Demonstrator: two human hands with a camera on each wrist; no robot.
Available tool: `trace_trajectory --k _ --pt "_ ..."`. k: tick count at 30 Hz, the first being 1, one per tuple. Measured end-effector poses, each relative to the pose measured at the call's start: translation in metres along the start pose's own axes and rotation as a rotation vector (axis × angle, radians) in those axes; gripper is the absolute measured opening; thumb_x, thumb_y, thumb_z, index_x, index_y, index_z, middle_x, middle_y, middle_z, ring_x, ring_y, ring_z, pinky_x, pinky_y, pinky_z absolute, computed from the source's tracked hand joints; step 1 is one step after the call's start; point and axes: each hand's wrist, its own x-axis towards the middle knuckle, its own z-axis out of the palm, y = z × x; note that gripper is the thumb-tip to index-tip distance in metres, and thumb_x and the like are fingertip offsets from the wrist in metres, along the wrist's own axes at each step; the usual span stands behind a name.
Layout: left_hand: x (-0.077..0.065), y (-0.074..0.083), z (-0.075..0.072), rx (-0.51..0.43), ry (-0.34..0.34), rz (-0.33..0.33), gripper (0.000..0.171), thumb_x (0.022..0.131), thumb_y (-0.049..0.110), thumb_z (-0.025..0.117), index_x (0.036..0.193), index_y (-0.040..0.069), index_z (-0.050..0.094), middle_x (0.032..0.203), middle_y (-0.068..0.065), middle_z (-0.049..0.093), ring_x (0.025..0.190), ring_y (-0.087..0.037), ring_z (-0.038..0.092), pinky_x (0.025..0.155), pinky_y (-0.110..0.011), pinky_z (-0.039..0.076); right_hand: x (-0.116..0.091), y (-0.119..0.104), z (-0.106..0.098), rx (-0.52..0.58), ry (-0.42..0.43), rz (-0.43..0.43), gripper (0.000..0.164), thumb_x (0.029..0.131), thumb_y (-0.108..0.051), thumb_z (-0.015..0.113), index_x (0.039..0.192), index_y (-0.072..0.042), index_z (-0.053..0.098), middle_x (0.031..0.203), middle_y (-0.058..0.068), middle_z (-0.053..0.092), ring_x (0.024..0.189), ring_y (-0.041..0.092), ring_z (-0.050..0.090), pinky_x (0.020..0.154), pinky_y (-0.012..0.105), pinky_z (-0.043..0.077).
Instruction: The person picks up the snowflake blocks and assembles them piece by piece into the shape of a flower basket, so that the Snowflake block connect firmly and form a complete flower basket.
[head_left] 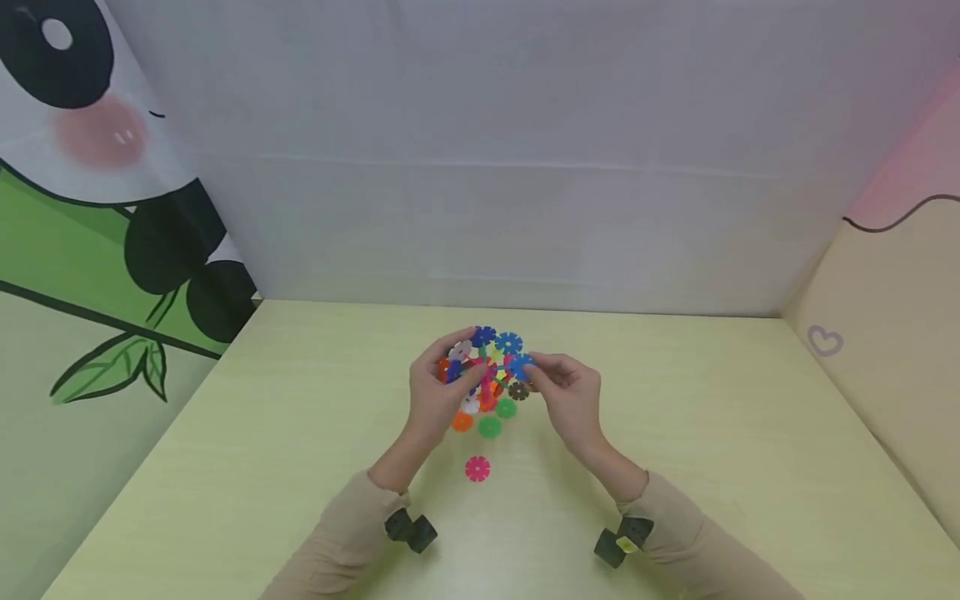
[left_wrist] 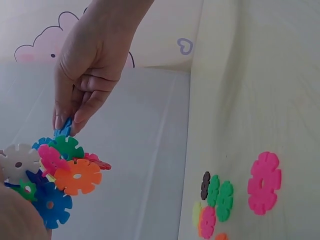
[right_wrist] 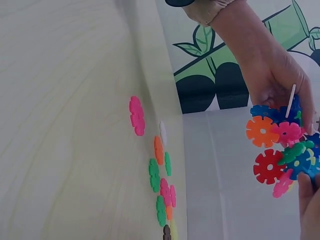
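My left hand [head_left: 433, 398] grips a cluster of interlocked plastic snowflake discs [left_wrist: 75, 184], raised above the table. The cluster mixes orange, blue, white, green, pink and red discs, joined edge to edge at their slots. On the cluster's right side, my right hand [head_left: 576, 402] pinches a blue snowflake disc [head_left: 517, 367] between thumb and fingers. In the left wrist view that blue disc [left_wrist: 63, 128] touches or nearly touches the cluster's top; whether its slot is engaged cannot be told. Part of the left hand's grip is hidden behind the discs.
Loose discs lie on the pale table [head_left: 262, 467] below the hands: a pink disc [head_left: 477, 468] nearest me, then green discs [head_left: 490, 427], an orange disc [head_left: 462, 421] and a dark disc [right_wrist: 167, 233]. A white wall [head_left: 487, 233] stands behind the table.
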Motion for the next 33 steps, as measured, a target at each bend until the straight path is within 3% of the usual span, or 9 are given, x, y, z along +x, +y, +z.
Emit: trace_trajectory --k 5,10,14,18,23,27,30,33 --pt "-0.005 -0.001 0.003 -0.045 0.016 -0.022 0.038 0.080 -0.003 0.065 0.117 0.002 0.057 0.121 -0.011 0.055 0.110 -0.022 0.053 0.079 -0.023 0.051 -0.001 -0.011 0.003 -0.017 -0.009 0.053 0.014 0.078 0.011 0.062 0.091 0.014 0.063 0.083 0.031 0.062 0.061 0.006 0.063 0.062 0.028 0.055" --pt "-0.008 -0.004 0.008 -0.067 0.026 -0.059 0.037 0.081 0.000 0.065 0.117 0.006 0.059 0.121 -0.008 0.055 0.104 -0.025 0.057 0.077 -0.027 0.052 -0.002 -0.028 0.007 -0.069 -0.003 0.092 0.014 0.080 0.011 0.060 0.092 0.017 0.062 0.085 0.032 0.062 0.059 0.002 0.061 0.065 0.034 0.055" --pt "-0.004 -0.008 0.004 -0.050 0.042 -0.020 0.036 0.081 0.002 0.065 0.116 0.007 0.059 0.120 -0.006 0.056 0.103 -0.021 0.058 0.077 -0.028 0.052 0.002 -0.028 0.005 -0.093 -0.047 0.082 0.015 0.081 0.007 0.061 0.095 0.014 0.063 0.086 0.030 0.063 0.063 0.006 0.062 0.066 0.033 0.055" --pt "0.002 -0.014 -0.007 -0.034 0.084 0.005 0.035 0.079 0.002 0.068 0.113 0.003 0.060 0.116 -0.009 0.059 0.106 -0.017 0.055 0.083 -0.025 0.050 0.011 -0.012 -0.003 -0.190 -0.169 0.055 0.021 0.082 -0.004 0.065 0.101 0.006 0.064 0.089 0.020 0.066 0.073 0.013 0.063 0.066 0.028 0.054" --pt "0.005 -0.021 -0.029 0.004 0.150 -0.021 0.034 0.078 0.000 0.068 0.111 0.002 0.061 0.114 -0.008 0.060 0.108 -0.014 0.053 0.084 -0.021 0.048 0.028 0.019 -0.019 -0.435 -0.389 0.035 0.027 0.084 -0.011 0.064 0.108 0.002 0.063 0.098 0.014 0.065 0.086 0.022 0.063 0.072 0.028 0.054" --pt "0.005 -0.024 -0.045 0.020 0.180 -0.048 0.034 0.078 0.000 0.068 0.111 0.002 0.061 0.115 -0.006 0.060 0.110 -0.014 0.053 0.083 -0.020 0.048 0.044 0.046 -0.030 -0.622 -0.586 0.143 0.029 0.083 -0.007 0.064 0.109 0.003 0.062 0.105 0.016 0.063 0.091 0.024 0.061 0.075 0.031 0.052" --pt "0.005 -0.025 -0.053 0.046 0.195 -0.078 0.034 0.079 0.001 0.067 0.112 0.002 0.060 0.116 -0.006 0.059 0.112 -0.013 0.052 0.082 -0.018 0.048 0.053 0.064 -0.033 -0.711 -0.677 0.236 0.033 0.080 -0.007 0.067 0.111 0.002 0.061 0.105 0.014 0.062 0.093 0.024 0.059 0.078 0.032 0.050" --pt "0.005 -0.024 -0.057 0.069 0.211 -0.113 0.034 0.080 0.002 0.067 0.113 0.004 0.060 0.118 -0.005 0.058 0.112 -0.011 0.051 0.082 -0.016 0.048 0.058 0.080 -0.032 -0.754 -0.721 0.275 0.036 0.078 -0.010 0.069 0.112 0.001 0.061 0.104 0.012 0.062 0.095 0.024 0.058 0.080 0.032 0.049"
